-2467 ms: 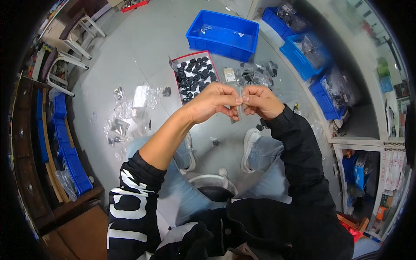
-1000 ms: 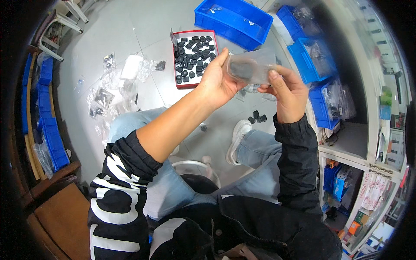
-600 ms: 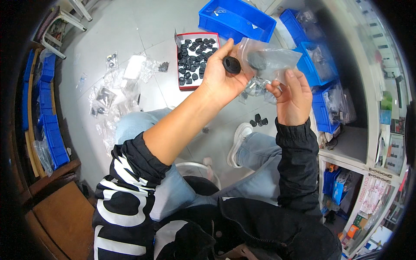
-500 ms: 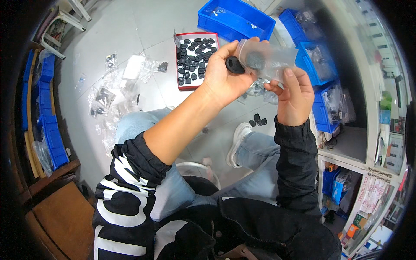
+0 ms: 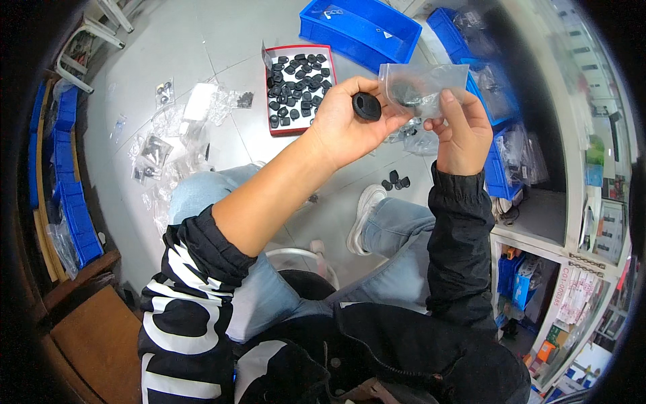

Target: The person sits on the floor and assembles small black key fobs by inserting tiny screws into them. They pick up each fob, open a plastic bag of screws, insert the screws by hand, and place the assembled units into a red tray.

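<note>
In the hollow of my left hand (image 5: 340,135) rests a black rounded part (image 5: 367,106) with a recess in its face. The fingers of that hand reach to the left side of a small clear plastic bag (image 5: 441,77), which partly hides them. Through the film shows a dark round piece (image 5: 405,94). My right hand (image 5: 465,138) pinches the bag's right side between thumb and fingers. Beyond my left wrist, a red-rimmed shallow box (image 5: 291,132) on the floor holds many small black parts (image 5: 296,81).
Behind the bag stands a blue bin (image 5: 363,34). Several black pieces (image 5: 396,180) lie on the floor near my shoe (image 5: 365,219). Plastic bags and packets (image 5: 171,141) are scattered to the left. Open shelving (image 5: 531,229) with blue bins lines the right; more blue bins (image 5: 75,209) stand left.
The bag has turned, and more of its face shows. My hands have shifted slightly right and down against the floor, each keeping its hold. The whole view has moved a little.
</note>
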`<control>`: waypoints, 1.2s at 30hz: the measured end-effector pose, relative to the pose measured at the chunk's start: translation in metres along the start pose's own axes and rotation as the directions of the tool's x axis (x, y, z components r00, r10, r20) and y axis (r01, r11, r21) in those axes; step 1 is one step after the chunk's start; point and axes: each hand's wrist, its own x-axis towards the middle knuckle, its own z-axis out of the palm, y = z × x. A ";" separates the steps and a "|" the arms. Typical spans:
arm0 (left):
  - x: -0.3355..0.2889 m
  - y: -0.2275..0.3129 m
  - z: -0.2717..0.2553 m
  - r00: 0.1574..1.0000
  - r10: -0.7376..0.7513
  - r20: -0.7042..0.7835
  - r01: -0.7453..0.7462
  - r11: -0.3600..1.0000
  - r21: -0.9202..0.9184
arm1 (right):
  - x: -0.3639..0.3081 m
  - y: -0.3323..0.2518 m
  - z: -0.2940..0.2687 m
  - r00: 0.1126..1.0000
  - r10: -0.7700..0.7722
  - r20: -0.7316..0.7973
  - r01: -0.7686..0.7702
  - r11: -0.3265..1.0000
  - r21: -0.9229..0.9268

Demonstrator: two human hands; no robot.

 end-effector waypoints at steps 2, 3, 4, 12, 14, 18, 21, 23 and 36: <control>0.000 0.001 0.000 0.999 -0.025 0.019 0.025 0.999 0.038 | 0.001 0.000 -0.002 1.000 0.011 0.004 -0.011 1.000 0.012; 0.000 0.001 0.000 1.000 -0.022 0.016 0.021 0.997 0.069 | 0.002 0.000 -0.002 1.000 0.027 -0.002 -0.027 1.000 0.012; 0.000 0.001 0.000 1.000 -0.026 0.015 0.025 0.996 0.087 | 0.002 0.001 -0.003 0.999 0.043 0.000 -0.043 0.999 0.015; -0.005 0.004 0.001 0.996 -0.090 -0.024 0.088 0.826 0.557 | 0.009 0.005 -0.014 0.998 0.052 0.028 -0.051 0.999 -0.010; -0.006 0.004 0.002 0.998 -0.041 -0.052 0.065 0.745 0.664 | 0.011 0.005 -0.017 0.998 0.050 0.043 -0.049 0.999 -0.023; -0.007 0.006 0.001 0.997 0.043 -0.065 0.028 0.580 0.814 | 0.013 0.006 -0.022 0.997 0.061 0.042 -0.061 0.998 0.003; -0.004 0.006 -0.002 0.996 0.056 -0.062 0.016 0.602 0.798 | 0.014 0.007 -0.024 0.995 0.078 0.066 -0.080 0.996 0.033; -0.001 0.007 -0.004 0.997 0.036 -0.064 0.020 0.703 0.711 | 0.013 0.007 -0.024 0.992 0.098 0.083 -0.103 0.993 0.056; 0.010 0.015 -0.014 0.999 0.038 0.000 -0.035 0.912 0.408 | 0.010 0.005 -0.022 0.981 0.047 0.190 -0.056 0.998 0.038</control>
